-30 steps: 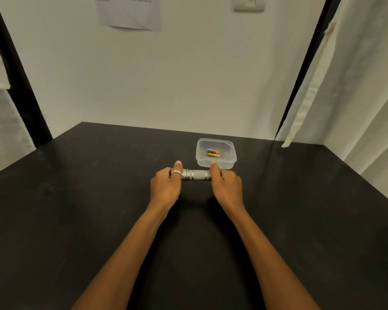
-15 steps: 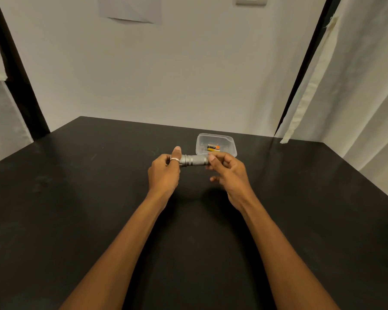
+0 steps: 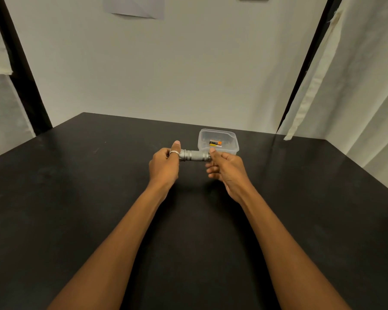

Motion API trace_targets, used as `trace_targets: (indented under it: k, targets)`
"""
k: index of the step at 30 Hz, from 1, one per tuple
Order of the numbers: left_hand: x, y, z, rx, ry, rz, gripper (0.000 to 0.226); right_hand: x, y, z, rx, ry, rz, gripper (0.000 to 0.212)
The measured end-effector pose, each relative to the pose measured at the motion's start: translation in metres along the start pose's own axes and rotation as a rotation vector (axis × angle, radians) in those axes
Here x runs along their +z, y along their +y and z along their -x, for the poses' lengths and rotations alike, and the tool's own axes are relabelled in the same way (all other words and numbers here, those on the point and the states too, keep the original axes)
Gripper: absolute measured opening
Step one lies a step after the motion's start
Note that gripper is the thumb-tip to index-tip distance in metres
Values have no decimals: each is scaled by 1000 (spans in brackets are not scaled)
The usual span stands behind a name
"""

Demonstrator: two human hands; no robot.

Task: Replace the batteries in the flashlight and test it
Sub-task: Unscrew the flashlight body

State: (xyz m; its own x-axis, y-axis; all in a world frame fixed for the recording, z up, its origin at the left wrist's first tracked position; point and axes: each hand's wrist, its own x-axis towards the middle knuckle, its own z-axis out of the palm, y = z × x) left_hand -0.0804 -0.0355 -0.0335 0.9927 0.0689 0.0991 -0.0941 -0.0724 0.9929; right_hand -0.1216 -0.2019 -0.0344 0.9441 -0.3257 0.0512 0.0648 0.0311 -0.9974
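From my remote seat I see two long, slim forearms bare to the wrist, a left hand with a plain silver ring round its thumb, and a bare right hand.

Makeshift recording booth, lab-like: black table, white curtains both sides, black posts, paper sheet top centre.

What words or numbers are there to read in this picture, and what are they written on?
Nothing here can be read.
The battery in the clear tub: a black and orange label, too small and blurred to read.
The paper on the wall: only its lower part shows, no writing readable.
The flashlight: no lettering visible.
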Motion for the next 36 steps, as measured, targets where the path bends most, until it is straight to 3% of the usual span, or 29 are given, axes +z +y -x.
trace_targets:
  k: [4,9,13,18,22,25,30,36]
  targets:
    - [0,0,-2,-17,2,-18,49,-6,-1,0,-9,-64,-104,13]
    - [0,-1,-2,-18,11,-28,54,-4,0,-1,6,-77,-121,12]
    - [0,-3,-3,-22,6,-66,55,3,0,-2,21,-1,75,31]
    - [0,-7,-7,-41,5,-56,54,-6,1,-2,-8,-106,-72,13]
    - [0,-6,-8,-52,16,-29,52,-6,1,-4,2,-114,-134,11]
    - [0,-6,-7,-53,7,-25,48,-1,0,-4,35,-25,-44,29]
    - [0,-6,-7,-52,9,-43,47,-5,1,-4,-6,-83,-83,8]
    - [-1,-7,-7,-52,14,-43,47,-1,1,-3,36,-27,-34,20]
